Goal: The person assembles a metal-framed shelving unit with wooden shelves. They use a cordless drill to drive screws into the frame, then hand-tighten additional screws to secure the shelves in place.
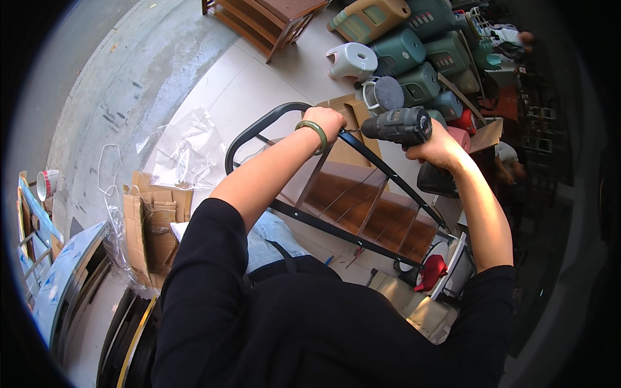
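Observation:
My right hand (435,146) is wrapped round the grip of a black cordless drill (396,126). The drill points left, its tip at the black metal tube frame (375,157) beside my left hand. That frame has a rounded end at the upper left and carries reddish-brown wooden shelves (349,197) between its bars. My left hand (325,121), with a green bangle above it, is closed over the frame's far bar close to the drill's tip. Whether its fingers also hold a screw is hidden.
Plastic stools (353,61) and green bins (398,52) crowd the far right. A wooden shelf unit (262,22) stands at the back. Clear plastic wrap (189,150) and folded cardboard (151,220) lie at the left. A tan padded seat (414,304) and a red cloth item (432,272) sit near right.

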A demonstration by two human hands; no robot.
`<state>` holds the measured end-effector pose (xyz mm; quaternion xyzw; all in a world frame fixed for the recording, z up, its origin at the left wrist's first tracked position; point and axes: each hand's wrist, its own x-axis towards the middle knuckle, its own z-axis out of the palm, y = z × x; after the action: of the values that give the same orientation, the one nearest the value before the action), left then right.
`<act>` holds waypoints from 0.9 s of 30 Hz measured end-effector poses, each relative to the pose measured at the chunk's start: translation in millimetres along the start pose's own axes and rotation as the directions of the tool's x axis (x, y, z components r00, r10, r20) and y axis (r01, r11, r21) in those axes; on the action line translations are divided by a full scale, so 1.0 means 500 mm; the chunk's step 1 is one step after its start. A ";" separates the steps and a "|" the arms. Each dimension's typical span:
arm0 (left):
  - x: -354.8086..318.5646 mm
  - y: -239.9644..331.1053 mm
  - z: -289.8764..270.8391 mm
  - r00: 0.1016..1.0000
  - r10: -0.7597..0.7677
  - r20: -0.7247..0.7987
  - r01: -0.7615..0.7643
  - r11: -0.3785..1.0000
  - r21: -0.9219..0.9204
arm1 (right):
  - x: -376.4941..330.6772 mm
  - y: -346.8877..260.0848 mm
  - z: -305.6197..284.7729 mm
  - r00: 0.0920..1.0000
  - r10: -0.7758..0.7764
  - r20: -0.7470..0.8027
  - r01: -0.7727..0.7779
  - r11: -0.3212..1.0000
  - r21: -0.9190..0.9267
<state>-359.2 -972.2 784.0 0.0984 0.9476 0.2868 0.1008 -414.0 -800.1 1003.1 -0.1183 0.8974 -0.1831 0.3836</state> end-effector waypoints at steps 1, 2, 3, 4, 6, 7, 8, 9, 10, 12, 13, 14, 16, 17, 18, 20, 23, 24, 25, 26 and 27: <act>-0.001 0.001 -0.004 1.000 -0.004 0.007 0.004 1.000 -0.002 | 0.000 -0.001 0.002 1.000 -0.016 -0.011 0.017 1.000 0.009; -0.002 0.003 -0.006 1.000 -0.009 0.013 0.009 1.000 -0.003 | 0.001 -0.001 0.003 1.000 -0.011 -0.014 0.011 1.000 0.014; -0.002 0.004 -0.009 1.000 -0.010 0.017 0.010 1.000 0.002 | 0.003 -0.001 0.004 1.000 -0.006 -0.017 0.006 1.000 0.019; -0.002 0.006 -0.010 1.000 -0.012 0.020 0.012 1.000 0.007 | 0.005 -0.001 0.004 1.000 -0.011 -0.014 0.012 0.999 0.040; -0.001 0.007 -0.012 0.999 -0.015 0.028 0.015 1.000 0.008 | 0.008 0.001 0.006 1.000 -0.008 -0.027 0.008 1.000 0.006; 0.000 0.007 -0.013 0.999 -0.016 0.033 0.016 1.000 0.003 | 0.010 0.002 0.007 1.000 -0.006 -0.029 0.006 1.000 0.002; 0.001 0.007 -0.013 0.999 -0.017 0.037 0.017 1.000 -0.001 | 0.012 0.003 0.007 1.000 -0.013 -0.027 0.013 1.000 -0.005; 0.002 0.007 -0.013 0.999 -0.019 0.038 0.019 1.000 -0.001 | 0.014 0.003 0.007 1.000 -0.014 -0.022 0.014 1.000 -0.005; 0.002 0.008 -0.014 0.999 -0.022 0.039 0.022 1.000 0.000 | 0.015 0.004 0.007 1.000 -0.016 -0.016 0.017 1.000 0.003; 0.001 0.008 -0.014 0.999 -0.029 0.039 0.029 1.000 -0.003 | 0.016 0.005 0.008 0.999 -0.016 -0.028 0.016 1.000 -0.002; 0.000 0.009 -0.015 0.999 -0.031 0.038 0.032 0.999 -0.007 | 0.017 0.005 0.008 0.999 -0.019 -0.028 0.019 1.000 0.010; -0.001 0.010 -0.015 0.999 -0.034 0.038 0.034 0.999 -0.012 | 0.018 0.005 0.009 0.999 -0.028 -0.037 0.028 1.000 -0.013; -0.001 0.008 -0.017 0.999 -0.023 0.040 0.024 1.000 -0.007 | 0.021 0.003 0.011 0.998 -0.046 -0.041 0.045 0.999 -0.030; -0.002 0.007 -0.018 0.999 -0.018 0.040 0.018 1.000 -0.005 | 0.021 0.002 0.010 0.999 -0.035 -0.038 0.034 0.999 -0.032; -0.002 0.007 -0.018 0.999 -0.018 0.041 0.018 1.000 -0.005 | 0.021 0.000 0.009 0.999 -0.017 -0.033 0.016 1.000 -0.027; -0.002 0.007 -0.018 0.999 -0.017 0.039 0.017 1.000 -0.005 | 0.020 -0.001 0.009 1.000 0.001 -0.029 -0.002 1.000 -0.026; -0.001 0.006 -0.017 0.999 -0.016 0.039 0.016 1.000 -0.007 | 0.021 0.001 0.009 0.999 -0.009 -0.034 0.008 0.999 -0.035; -0.001 0.006 -0.017 0.999 -0.018 0.036 0.018 1.000 -0.010 | 0.023 0.003 0.010 0.999 -0.021 -0.036 0.020 0.999 -0.038; -0.001 0.006 -0.016 0.999 -0.020 0.033 0.020 1.000 -0.013 | 0.024 0.006 0.011 0.999 -0.032 -0.034 0.031 0.999 -0.032; -0.002 0.005 -0.015 0.999 -0.022 0.030 0.023 1.000 -0.015 | 0.024 0.010 0.012 0.999 -0.033 -0.041 0.032 0.999 -0.033; -0.002 0.005 -0.015 0.999 -0.023 0.029 0.023 0.999 -0.023 | 0.024 0.014 0.013 0.998 -0.033 -0.045 0.032 0.999 -0.024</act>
<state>-359.8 -974.3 791.4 0.0905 0.9438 0.2951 0.1186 -417.9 -799.5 988.5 -0.1333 0.9058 -0.1816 0.3588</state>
